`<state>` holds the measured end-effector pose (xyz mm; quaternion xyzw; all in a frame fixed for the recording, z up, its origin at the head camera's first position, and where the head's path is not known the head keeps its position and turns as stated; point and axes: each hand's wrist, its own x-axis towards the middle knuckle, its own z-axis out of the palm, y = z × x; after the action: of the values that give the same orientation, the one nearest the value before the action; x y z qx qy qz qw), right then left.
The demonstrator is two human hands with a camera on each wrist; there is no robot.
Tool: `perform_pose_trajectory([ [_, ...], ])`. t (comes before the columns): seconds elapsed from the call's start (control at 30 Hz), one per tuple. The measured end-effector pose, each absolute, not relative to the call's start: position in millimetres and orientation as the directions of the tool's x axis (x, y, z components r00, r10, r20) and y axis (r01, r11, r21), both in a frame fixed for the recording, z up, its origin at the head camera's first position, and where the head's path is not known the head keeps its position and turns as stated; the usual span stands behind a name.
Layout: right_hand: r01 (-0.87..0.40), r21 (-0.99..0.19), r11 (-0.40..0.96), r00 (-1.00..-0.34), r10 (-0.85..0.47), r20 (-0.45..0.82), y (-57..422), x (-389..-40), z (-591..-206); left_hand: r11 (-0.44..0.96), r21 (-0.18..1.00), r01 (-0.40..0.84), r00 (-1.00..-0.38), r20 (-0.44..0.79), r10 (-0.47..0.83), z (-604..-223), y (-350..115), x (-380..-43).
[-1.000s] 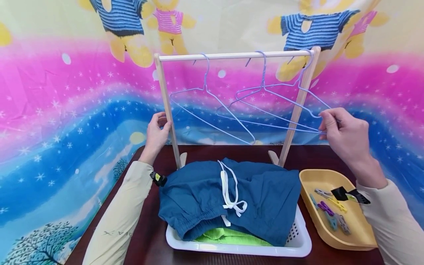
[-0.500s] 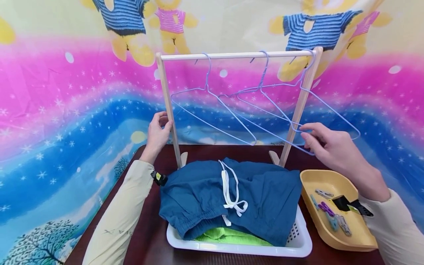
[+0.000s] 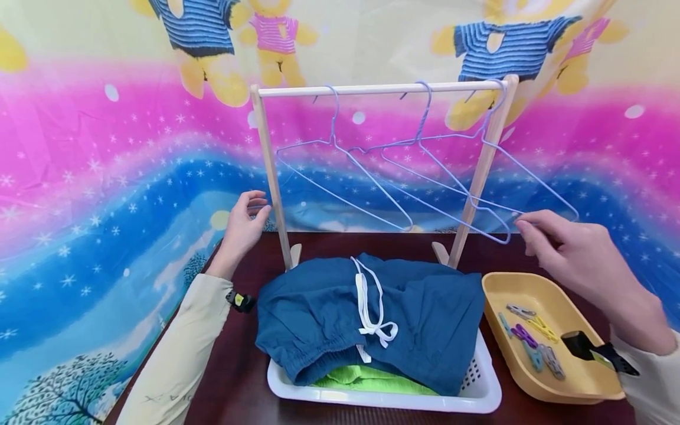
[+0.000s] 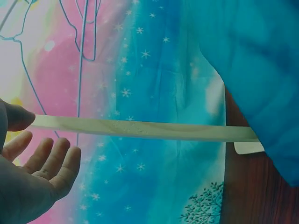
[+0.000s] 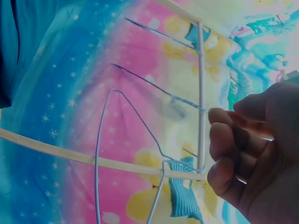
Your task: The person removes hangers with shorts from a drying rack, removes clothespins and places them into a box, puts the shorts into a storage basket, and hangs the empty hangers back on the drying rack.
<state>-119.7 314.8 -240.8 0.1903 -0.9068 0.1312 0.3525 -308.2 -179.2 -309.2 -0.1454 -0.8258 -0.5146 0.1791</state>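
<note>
My left hand (image 3: pixel 244 227) is just left of the wooden rack's left post (image 3: pixel 274 189), fingers loosely bent and holding nothing. The left wrist view shows its thumb (image 4: pixel 18 116) overlapping the post's end, the other fingers spread apart. My right hand (image 3: pixel 584 254) has loosely bent fingers beside the hangers' right ends; in the right wrist view no wire lies between its fingers. Three lilac wire hangers hang from the top rail (image 3: pixel 372 90): a left hanger (image 3: pixel 333 127), a middle hanger (image 3: pixel 423 118) and a right hanger (image 3: pixel 502 94). The middle one is turned at an angle.
Dark blue drawstring pants (image 3: pixel 319 301) lie over a white basket (image 3: pixel 382 400), with a bright green cloth (image 3: pixel 366 378) beneath. Right of it, a yellow tray (image 3: pixel 574 381) holds several clothespins (image 3: pixel 525 335). A printed cloth backdrop (image 3: pixel 106 236) stands behind the dark table (image 3: pixel 228 378).
My right hand has let go of the hangers, moving down, then out to the right; the middle hanger has swung to an angle. My left hand has come off the post, slightly left and down.
</note>
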Motion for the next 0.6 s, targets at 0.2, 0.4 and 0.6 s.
perform_pose_trajectory([
  [0.2,-0.541,-0.117,0.833,-0.668,-0.341,0.662,314,-114,-248,0.477,0.756,0.447,-0.889,0.435,0.143,-309,-183,-289],
  [0.4,-0.586,-0.170,0.792,-0.688,-0.376,0.620,308,-124,-261,0.502,0.712,0.492,-0.869,0.438,0.231,-307,-181,-268],
  [0.6,-0.515,-0.224,0.827,-0.791,-0.359,0.496,306,-140,-274,0.532,0.686,0.497,-0.868,0.398,0.297,-306,-180,-248],
])
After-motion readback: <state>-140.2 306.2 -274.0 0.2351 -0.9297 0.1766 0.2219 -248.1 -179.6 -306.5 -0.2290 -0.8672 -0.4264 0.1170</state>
